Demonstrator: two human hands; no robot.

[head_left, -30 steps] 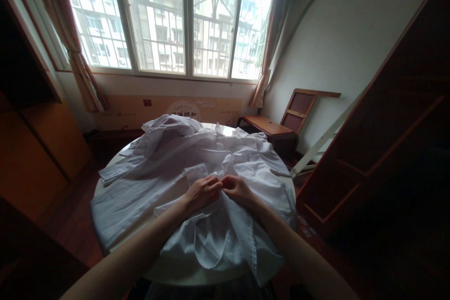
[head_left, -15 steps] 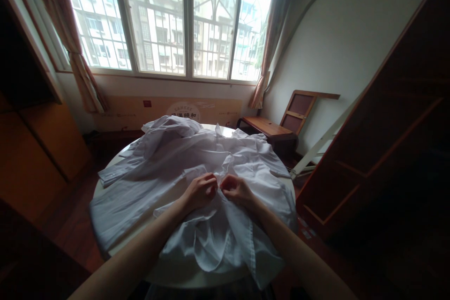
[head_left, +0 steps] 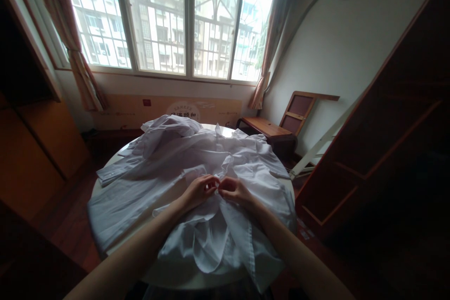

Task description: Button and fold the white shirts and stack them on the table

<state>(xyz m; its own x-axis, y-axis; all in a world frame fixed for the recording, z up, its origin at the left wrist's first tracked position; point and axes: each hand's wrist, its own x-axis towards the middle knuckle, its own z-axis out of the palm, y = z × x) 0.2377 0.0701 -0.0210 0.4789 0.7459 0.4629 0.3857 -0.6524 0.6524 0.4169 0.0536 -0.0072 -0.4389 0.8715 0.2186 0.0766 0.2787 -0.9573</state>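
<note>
The left hand [head_left: 198,191] and right hand [head_left: 236,191] meet fingertip to fingertip, both pinched on the front edge of the white shirt [head_left: 211,225] that lies crumpled over the round table [head_left: 183,277], its hem hanging off the near rim. It looks like buttoning; the next move calls for a fine two-handed pinch. Beyond stand a bench [head_left: 269,127] and window [head_left: 168,18]

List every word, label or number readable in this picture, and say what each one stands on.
"满颐和": large dark characters in the round emblem on the cardboard panel leaning under the window; the first character of the row is unclear.
Arc of small print above those characters: too small to read.
Small red square mark and fine print lines on the same panel: too blurred to read.
White shirt, held by left hand and right hand: no readable text.
</note>
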